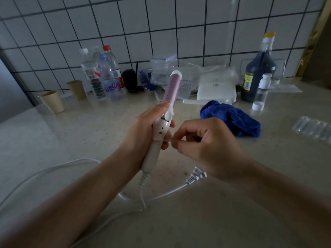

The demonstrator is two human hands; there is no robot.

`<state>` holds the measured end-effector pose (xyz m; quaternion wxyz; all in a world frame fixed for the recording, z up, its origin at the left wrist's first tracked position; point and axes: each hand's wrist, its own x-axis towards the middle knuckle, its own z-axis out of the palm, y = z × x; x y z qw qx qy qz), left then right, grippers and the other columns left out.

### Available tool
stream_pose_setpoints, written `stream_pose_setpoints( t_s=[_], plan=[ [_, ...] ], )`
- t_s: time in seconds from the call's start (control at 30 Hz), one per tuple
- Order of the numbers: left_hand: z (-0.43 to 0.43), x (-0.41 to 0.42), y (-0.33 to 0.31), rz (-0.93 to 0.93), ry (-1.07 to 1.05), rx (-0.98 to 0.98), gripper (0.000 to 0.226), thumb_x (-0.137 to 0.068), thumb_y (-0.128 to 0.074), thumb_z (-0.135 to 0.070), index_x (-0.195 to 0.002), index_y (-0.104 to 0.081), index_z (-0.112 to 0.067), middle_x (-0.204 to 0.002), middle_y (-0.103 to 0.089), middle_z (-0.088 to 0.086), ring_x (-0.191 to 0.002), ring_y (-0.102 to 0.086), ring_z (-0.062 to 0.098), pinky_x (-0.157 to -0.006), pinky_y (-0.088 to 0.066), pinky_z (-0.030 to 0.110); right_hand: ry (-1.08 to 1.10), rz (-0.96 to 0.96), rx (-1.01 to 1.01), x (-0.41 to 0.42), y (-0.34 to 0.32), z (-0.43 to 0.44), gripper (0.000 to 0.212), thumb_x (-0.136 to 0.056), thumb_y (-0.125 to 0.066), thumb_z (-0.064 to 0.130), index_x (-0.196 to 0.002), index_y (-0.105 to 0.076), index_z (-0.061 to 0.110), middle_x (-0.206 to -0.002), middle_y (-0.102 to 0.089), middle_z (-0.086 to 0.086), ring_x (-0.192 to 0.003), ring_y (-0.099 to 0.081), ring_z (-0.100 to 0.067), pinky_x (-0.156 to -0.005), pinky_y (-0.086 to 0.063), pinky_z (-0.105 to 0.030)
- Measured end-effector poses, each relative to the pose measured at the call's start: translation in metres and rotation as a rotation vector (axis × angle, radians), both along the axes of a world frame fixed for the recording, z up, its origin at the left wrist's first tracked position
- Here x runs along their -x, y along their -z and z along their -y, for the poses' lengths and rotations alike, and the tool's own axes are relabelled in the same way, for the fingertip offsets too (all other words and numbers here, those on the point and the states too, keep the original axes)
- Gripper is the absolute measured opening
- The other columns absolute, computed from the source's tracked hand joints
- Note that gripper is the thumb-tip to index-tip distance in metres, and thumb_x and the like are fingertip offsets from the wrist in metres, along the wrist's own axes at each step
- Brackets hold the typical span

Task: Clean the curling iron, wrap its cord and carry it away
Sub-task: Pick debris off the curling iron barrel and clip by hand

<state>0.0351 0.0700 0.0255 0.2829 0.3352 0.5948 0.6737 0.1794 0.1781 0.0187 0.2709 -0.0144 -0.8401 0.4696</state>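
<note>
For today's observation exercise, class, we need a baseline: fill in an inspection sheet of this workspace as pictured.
Surface: pale counter, brown crumbs near the plug.
Job's things: curling iron held tilted, barrel up; blue cloth crumpled on the counter.
Clutter: water bottles, paper cups, dark bottle, small clear bottle, white box, plastic tray.
Grippers: left hand grips the iron's handle; right hand fingertips pinched beside it, contents unclear.
Cables: white cord loose, unwrapped; plug lying on the counter.
Surroundings: tiled wall.
</note>
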Motion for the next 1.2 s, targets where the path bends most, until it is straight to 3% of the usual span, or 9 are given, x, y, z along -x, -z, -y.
stream_pose_setpoints(
  t_s=[0.17, 0.27, 0.33, 0.4, 0.6, 0.83, 0.97, 1.1, 1.2],
  plan=[
    [0.002, 0.001, 0.0, -0.005, -0.023, 0.009, 0.056, -0.084, -0.065, -0.059, -0.105, -0.065, -0.008, -0.066, -0.065, -0.001, -0.053, -0.056, 0.014, -0.046, -0.046, 0.027, 0.016, 0.01, 0.009, 0.0, 0.0, 0.002, 0.035, -0.087, -0.079, 0.013, -0.07, -0.075, 0.043, -0.051, -0.052, -0.009, -0.044, -0.036, -0.008, -0.045, -0.033, -0.028],
    [0.002, 0.0, -0.002, 0.003, -0.037, 0.016, 0.056, -0.086, -0.065, -0.057, -0.11, -0.065, -0.006, -0.066, -0.066, -0.001, -0.054, -0.057, 0.013, -0.046, -0.047, 0.026, 0.048, 0.016, 0.015, 0.0, 0.0, 0.0, 0.022, -0.088, -0.079, 0.014, -0.074, -0.077, 0.03, -0.053, -0.051, -0.014, -0.045, -0.036, -0.01, -0.045, -0.032, -0.028],
    [0.003, 0.0, -0.001, -0.001, -0.034, 0.022, 0.058, -0.086, -0.065, -0.058, -0.11, -0.064, -0.006, -0.065, -0.065, -0.002, -0.053, -0.057, 0.013, -0.047, -0.047, 0.026, 0.036, 0.04, 0.012, 0.0, 0.001, 0.001, 0.017, -0.088, -0.08, 0.015, -0.075, -0.077, 0.026, -0.05, -0.051, -0.008, -0.044, -0.037, -0.008, -0.046, -0.033, -0.029],
    [0.003, -0.001, -0.001, -0.004, -0.032, 0.019, 0.059, -0.084, -0.067, -0.059, -0.109, -0.064, -0.005, -0.065, -0.064, -0.002, -0.053, -0.056, 0.014, -0.047, -0.047, 0.026, 0.032, 0.034, 0.006, -0.001, 0.002, 0.001, 0.024, -0.087, -0.08, 0.015, -0.072, -0.076, 0.034, -0.048, -0.05, -0.001, -0.044, -0.036, -0.007, -0.045, -0.032, -0.029],
    [0.002, -0.001, -0.001, 0.031, -0.015, -0.015, 0.045, -0.084, -0.071, -0.048, -0.099, -0.066, -0.006, -0.065, -0.064, -0.002, -0.052, -0.056, 0.012, -0.045, -0.046, 0.025, 0.04, 0.026, -0.005, -0.002, 0.0, -0.007, 0.014, -0.089, -0.08, 0.014, -0.077, -0.077, 0.021, -0.054, -0.055, -0.013, -0.044, -0.039, -0.01, -0.045, -0.034, -0.026],
    [0.003, 0.002, -0.004, 0.021, 0.022, -0.062, 0.041, -0.084, -0.067, -0.051, -0.101, -0.075, -0.014, -0.088, -0.073, 0.006, -0.057, -0.059, 0.013, -0.047, -0.048, 0.026, 0.166, -0.047, -0.019, -0.003, -0.004, -0.02, 0.012, -0.09, -0.079, 0.016, -0.082, -0.075, 0.024, -0.059, -0.062, -0.011, -0.042, -0.044, -0.008, -0.043, -0.038, -0.02],
    [0.006, 0.001, -0.006, 0.021, 0.057, -0.023, 0.046, -0.096, -0.054, -0.047, -0.113, -0.069, -0.007, -0.088, -0.075, 0.011, -0.054, -0.058, 0.014, -0.044, -0.047, 0.025, 0.217, -0.091, 0.012, -0.002, -0.004, -0.025, 0.012, -0.091, -0.078, 0.017, -0.082, -0.075, 0.024, -0.058, -0.062, -0.014, -0.043, -0.044, -0.015, -0.043, -0.038, -0.028],
    [0.006, -0.002, -0.005, 0.035, 0.084, 0.039, 0.049, -0.097, -0.052, -0.047, -0.086, -0.077, -0.007, -0.065, -0.067, 0.012, -0.047, -0.053, 0.017, -0.041, -0.043, 0.025, 0.125, -0.093, -0.007, -0.002, -0.004, -0.018, 0.009, -0.09, -0.08, 0.022, -0.081, -0.078, 0.023, -0.054, -0.056, -0.014, -0.042, -0.039, -0.016, -0.041, -0.032, -0.022],
    [0.005, -0.003, -0.004, 0.043, 0.134, 0.025, 0.046, -0.095, -0.055, -0.045, -0.099, -0.069, -0.002, -0.078, -0.07, 0.011, -0.05, -0.054, 0.016, -0.043, -0.044, 0.026, 0.183, -0.103, 0.014, 0.001, -0.002, -0.022, 0.01, -0.089, -0.079, 0.023, -0.079, -0.077, 0.023, -0.054, -0.056, -0.014, -0.042, -0.04, -0.013, -0.042, -0.033, -0.023]
  ],
)
